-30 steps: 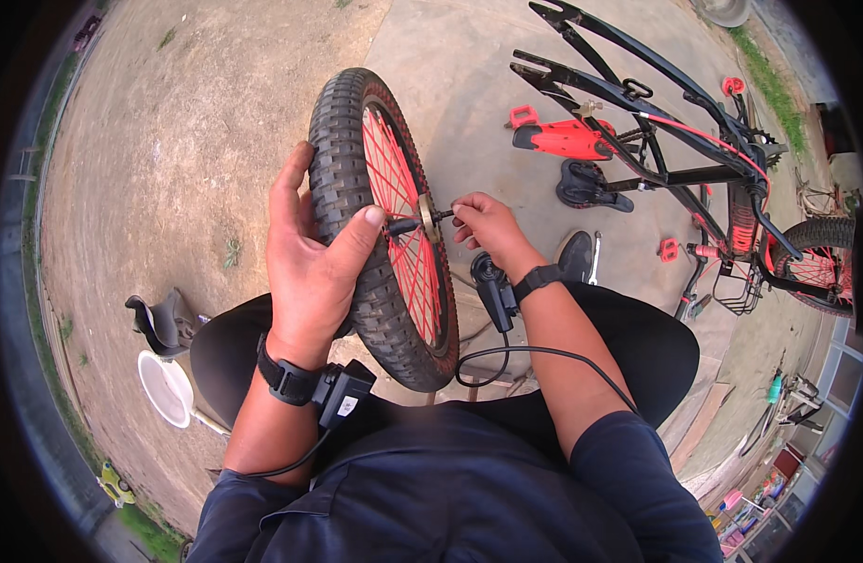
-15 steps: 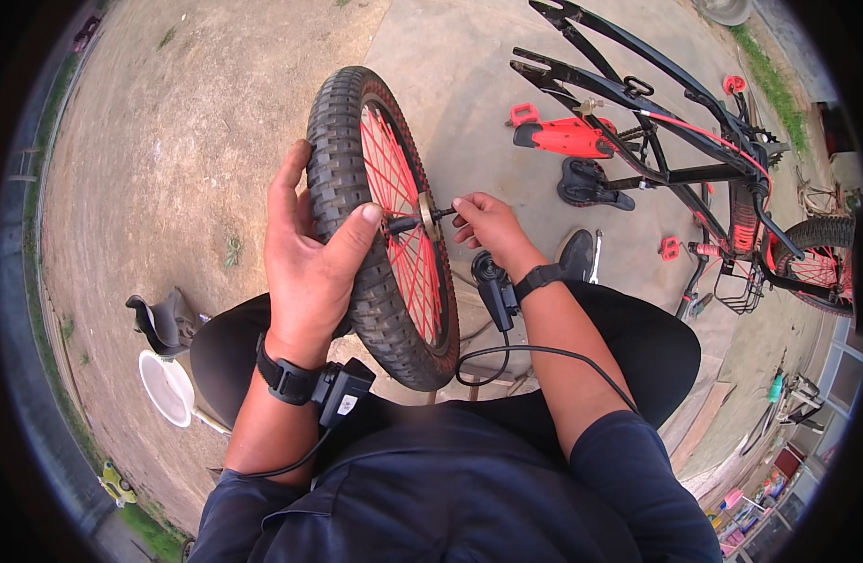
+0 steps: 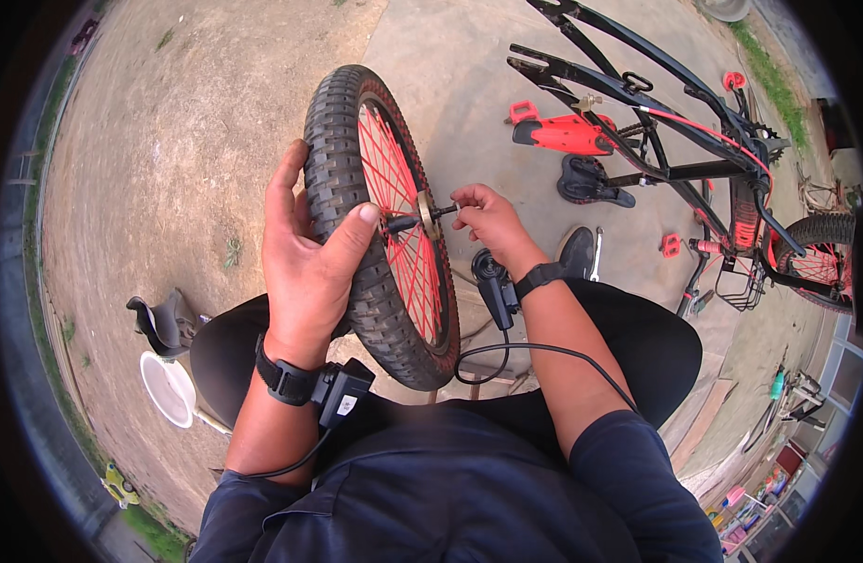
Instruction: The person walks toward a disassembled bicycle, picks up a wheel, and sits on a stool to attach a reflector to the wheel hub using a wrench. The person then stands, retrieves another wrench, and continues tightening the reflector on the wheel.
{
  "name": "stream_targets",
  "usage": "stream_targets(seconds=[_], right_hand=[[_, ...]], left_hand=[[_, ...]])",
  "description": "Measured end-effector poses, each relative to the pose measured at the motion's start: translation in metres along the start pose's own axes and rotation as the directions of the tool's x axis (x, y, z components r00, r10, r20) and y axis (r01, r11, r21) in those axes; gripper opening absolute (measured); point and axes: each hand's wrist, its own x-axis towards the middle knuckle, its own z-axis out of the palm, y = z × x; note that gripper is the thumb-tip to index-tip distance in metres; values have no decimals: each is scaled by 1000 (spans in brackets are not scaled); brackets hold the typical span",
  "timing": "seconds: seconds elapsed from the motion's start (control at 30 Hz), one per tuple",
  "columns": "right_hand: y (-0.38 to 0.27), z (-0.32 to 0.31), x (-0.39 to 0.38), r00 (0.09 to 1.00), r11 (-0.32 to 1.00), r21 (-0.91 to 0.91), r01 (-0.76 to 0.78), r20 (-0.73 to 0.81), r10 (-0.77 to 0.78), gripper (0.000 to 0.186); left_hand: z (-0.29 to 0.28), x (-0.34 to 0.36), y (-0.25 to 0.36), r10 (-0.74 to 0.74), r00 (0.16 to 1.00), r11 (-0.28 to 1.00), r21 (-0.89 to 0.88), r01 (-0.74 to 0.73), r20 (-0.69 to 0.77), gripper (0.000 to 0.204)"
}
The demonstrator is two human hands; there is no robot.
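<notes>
My left hand (image 3: 310,267) grips the knobby black tire (image 3: 333,122) of an upright bicycle wheel with red spokes (image 3: 389,164), thumb across the tread and fingers along the far side. At the hub (image 3: 403,223), a brass-coloured round piece (image 3: 427,214) surrounds a black threaded axle (image 3: 446,211). My right hand (image 3: 490,225) is closed in a pinch at the axle's right end, its other fingers curled. Whether the fingertips hold only the axle or also a small part is too small to tell.
A black bicycle frame (image 3: 671,169) with red parts lies at right, beside a red fender (image 3: 553,133), black saddle (image 3: 582,178), red pedal (image 3: 671,246) and wrench (image 3: 597,253). A second wheel (image 3: 816,267) is far right; a white basin (image 3: 164,385) and black bent object (image 3: 155,324) lie left.
The wheel's top has tilted very slightly to the left. My right hand's fingers have shifted slightly at the axle end. Both hands keep the same grips.
</notes>
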Motion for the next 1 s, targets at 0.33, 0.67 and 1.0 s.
stream_targets(seconds=[0.33,0.67,1.0], right_hand=[[-4,-2,0,999,998,-39,-41,-3,40,24],[22,-9,3,990,984,-128,-127,-80,117,28],[24,-5,6,996,977,-204,66,-37,-75,27]], left_hand=[[-1,1,-1,-3,1000,1000,-4,3,3,86],[-1,1,0,-1,1000,1000,5,1,-1,86],[-1,1,0,-9,1000,1000,11,9,-5,84]])
